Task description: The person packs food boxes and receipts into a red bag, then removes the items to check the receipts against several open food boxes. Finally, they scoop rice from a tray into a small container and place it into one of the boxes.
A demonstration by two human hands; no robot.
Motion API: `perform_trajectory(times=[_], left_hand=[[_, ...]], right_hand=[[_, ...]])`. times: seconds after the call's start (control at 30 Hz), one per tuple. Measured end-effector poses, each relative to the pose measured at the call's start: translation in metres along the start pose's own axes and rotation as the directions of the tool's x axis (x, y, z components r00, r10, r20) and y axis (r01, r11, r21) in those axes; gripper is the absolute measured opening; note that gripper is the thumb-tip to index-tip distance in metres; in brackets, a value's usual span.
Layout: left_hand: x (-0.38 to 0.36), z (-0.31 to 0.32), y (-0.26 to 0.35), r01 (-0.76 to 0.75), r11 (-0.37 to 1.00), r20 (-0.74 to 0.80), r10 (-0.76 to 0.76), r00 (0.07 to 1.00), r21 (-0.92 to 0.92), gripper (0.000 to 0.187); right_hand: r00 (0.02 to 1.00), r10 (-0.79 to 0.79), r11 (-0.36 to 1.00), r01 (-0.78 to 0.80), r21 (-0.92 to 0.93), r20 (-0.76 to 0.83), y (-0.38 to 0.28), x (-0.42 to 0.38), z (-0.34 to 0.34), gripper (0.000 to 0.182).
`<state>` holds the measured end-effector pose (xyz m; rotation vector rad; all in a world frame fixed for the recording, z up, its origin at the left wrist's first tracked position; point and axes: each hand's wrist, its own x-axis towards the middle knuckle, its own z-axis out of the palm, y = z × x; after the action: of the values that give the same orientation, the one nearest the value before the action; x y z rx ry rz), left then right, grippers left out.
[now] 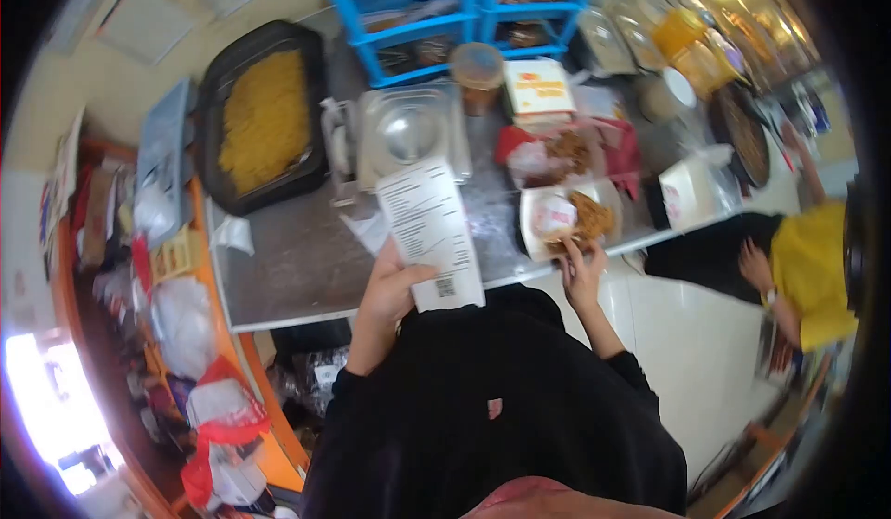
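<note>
Left hand pinched a receipt above the counter; my right hand gripped the food box just ahead, a noodle tray far left.

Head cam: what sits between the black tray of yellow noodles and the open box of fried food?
A clear lidded container sits between the black tray and the food box; nearer the camera, the receipt held in the left hand.

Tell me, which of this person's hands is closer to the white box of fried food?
Right. The right hand touches the near edge of the white box; the left hand holds a paper receipt off to its left.
</note>
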<state>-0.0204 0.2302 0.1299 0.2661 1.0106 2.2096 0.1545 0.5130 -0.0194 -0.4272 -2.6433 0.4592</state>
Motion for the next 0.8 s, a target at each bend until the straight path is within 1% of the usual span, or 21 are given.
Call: perform_trajectory(times=[0.03, 0.07, 0.13, 0.17, 0.27, 0.3, 0.33, 0.37, 0.4, 0.43, 0.47, 0.5, 0.6, 0.7, 0.8], left_hand=[[0.002, -0.003, 0.006, 0.006, 1.0, 0.02, -0.005, 1.0, -0.007, 0.071], [0.004, -0.004, 0.015, -0.017, 0.999, 0.104, 0.022, 0.994, -0.047, 0.073], [0.008, -0.009, 0.026, -0.047, 0.992, 0.102, 0.059, 0.993, -0.114, 0.074], [0.011, -0.012, 0.032, -0.079, 0.99, 0.131, 0.094, 0.987, -0.119, 0.074], [0.009, -0.031, 0.048, -0.033, 0.996, 0.108, 0.042, 0.993, -0.088, 0.08], [0.007, -0.035, 0.054, -0.06, 0.994, 0.097, 0.068, 0.993, -0.086, 0.081], [0.007, -0.042, 0.059, -0.06, 0.995, 0.104, 0.068, 0.992, -0.084, 0.081], [0.005, -0.052, 0.064, -0.055, 0.995, 0.11, 0.064, 0.992, -0.083, 0.081], [0.002, -0.06, 0.07, -0.045, 0.995, 0.116, 0.055, 0.992, -0.084, 0.082], [-0.001, -0.066, 0.076, -0.05, 0.996, 0.119, 0.059, 0.991, -0.079, 0.082], [-0.003, -0.07, 0.082, -0.058, 0.996, 0.124, 0.066, 0.99, -0.073, 0.082], [-0.005, -0.076, 0.088, -0.065, 0.996, 0.129, 0.073, 0.989, -0.065, 0.082], [-0.011, -0.101, 0.101, -0.064, 0.996, 0.106, 0.071, 0.992, -0.063, 0.081], [-0.013, -0.117, 0.122, -0.079, 0.994, 0.12, 0.088, 0.989, -0.076, 0.082], [-0.011, -0.129, 0.14, -0.057, 0.993, 0.153, 0.073, 0.986, -0.102, 0.085]], right_hand=[[0.999, 0.015, 1.0, -0.015, 0.013, 0.032, -0.005, 0.001, 0.001, 0.047], [0.998, 0.028, 0.999, -0.029, 0.022, 0.058, -0.011, 0.005, 0.0, 0.048], [0.998, 0.034, 0.997, -0.031, -0.07, 0.048, -0.025, 0.015, -0.002, 0.048], [0.996, 0.049, 0.987, -0.037, -0.158, 0.072, -0.03, 0.017, -0.002, 0.05], [0.98, 0.147, 0.958, -0.108, -0.266, 0.132, -0.075, 0.029, -0.024, 0.052], [0.994, 0.092, 0.928, -0.066, -0.367, 0.056, -0.088, 0.03, -0.024, 0.048], [0.993, 0.091, 0.989, -0.08, -0.122, 0.082, -0.109, 0.04, -0.028, 0.046], [0.99, 0.085, 0.987, -0.099, 0.128, 0.11, -0.137, 0.051, -0.033, 0.045], [0.987, 0.077, 0.922, -0.124, 0.367, 0.139, -0.168, 0.063, -0.039, 0.043], [0.971, 0.012, 0.825, -0.145, 0.546, 0.24, -0.198, 0.077, -0.045, 0.033], [0.945, -0.025, 0.691, -0.22, 0.688, 0.327, -0.228, 0.086, -0.045, 0.028], [0.931, -0.027, 0.499, -0.303, 0.812, 0.364, -0.253, 0.09, -0.033, 0.018], [0.851, -0.128, 0.467, -0.402, 0.788, 0.51, -0.303, 0.111, -0.012, 0.013], [0.871, -0.115, 0.41, -0.397, 0.821, 0.478, -0.339, 0.122, 0.003, 0.014], [0.857, -0.088, 0.347, -0.452, 0.822, 0.508, -0.358, 0.127, 0.012, 0.014]])
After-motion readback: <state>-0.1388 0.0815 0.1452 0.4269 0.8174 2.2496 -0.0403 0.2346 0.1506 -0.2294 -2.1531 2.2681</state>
